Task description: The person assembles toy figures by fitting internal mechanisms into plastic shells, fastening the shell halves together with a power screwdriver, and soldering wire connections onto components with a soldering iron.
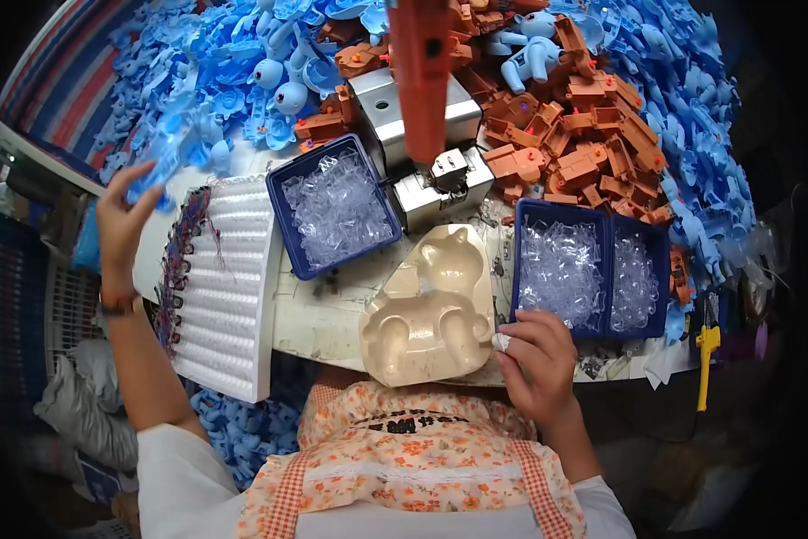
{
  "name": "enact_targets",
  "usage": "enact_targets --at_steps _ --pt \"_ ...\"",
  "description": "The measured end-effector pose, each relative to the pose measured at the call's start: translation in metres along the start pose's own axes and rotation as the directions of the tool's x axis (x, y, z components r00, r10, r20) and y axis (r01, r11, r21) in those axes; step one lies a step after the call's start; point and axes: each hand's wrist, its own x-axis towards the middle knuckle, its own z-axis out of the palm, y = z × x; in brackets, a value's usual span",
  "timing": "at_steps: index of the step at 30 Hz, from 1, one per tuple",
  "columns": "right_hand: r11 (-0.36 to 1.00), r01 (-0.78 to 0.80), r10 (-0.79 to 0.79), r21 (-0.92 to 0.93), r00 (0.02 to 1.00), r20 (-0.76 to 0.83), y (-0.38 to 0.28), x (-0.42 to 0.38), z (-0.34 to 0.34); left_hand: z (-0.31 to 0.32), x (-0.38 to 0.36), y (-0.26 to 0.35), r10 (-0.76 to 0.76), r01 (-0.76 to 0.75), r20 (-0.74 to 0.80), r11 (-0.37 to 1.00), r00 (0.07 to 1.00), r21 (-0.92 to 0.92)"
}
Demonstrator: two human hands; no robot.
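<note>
One cream tray (429,314) is lying, probably for easy reach, between the left hand (121,220), pinching a blue part (171,144), and the right hand (539,364), curling just beside that tray, grip unclear.

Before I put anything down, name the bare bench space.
Bare tabletop shows between the white foam tray, left blue bin and beige mould. Beyond the metal machine, blue parts and brown parts are heaped; the strip between mould and right bins is narrow and littered.

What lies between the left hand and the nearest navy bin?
Head view: a white ribbed tray, coloured wires along its edge nearest the left hand.
</note>
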Motion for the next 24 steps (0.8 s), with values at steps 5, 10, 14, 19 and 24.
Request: enact_targets --at_steps 5,10,14,19,24 --pt "0.999 -0.006 0.009 0.031 0.997 -0.073 -0.01 -0.003 0.008 0.049 -0.112 0.094 0.176 -0.178 0.242 0.984 0.954 -0.015" --pt "0.997 0.07 -0.069 0.025 0.996 -0.054 -0.028 0.003 0.007 0.156 -0.167 0.122 0.419 -0.411 0.289 0.907 0.861 -0.093" --pt "0.989 0.095 -0.096 -0.115 0.995 -0.002 -0.034 0.003 -0.011 0.174 -0.176 0.128 0.397 -0.363 0.333 0.918 0.855 -0.163" --pt "0.923 0.052 -0.069 -0.382 0.997 -0.033 0.002 0.038 -0.049 0.158 -0.181 0.113 0.355 -0.335 0.295 0.935 0.887 -0.115" --pt "0.853 -0.238 0.265 -0.464 0.964 -0.006 0.089 0.128 -0.048 0.159 -0.196 0.116 0.503 -0.498 0.388 0.859 0.772 -0.12"
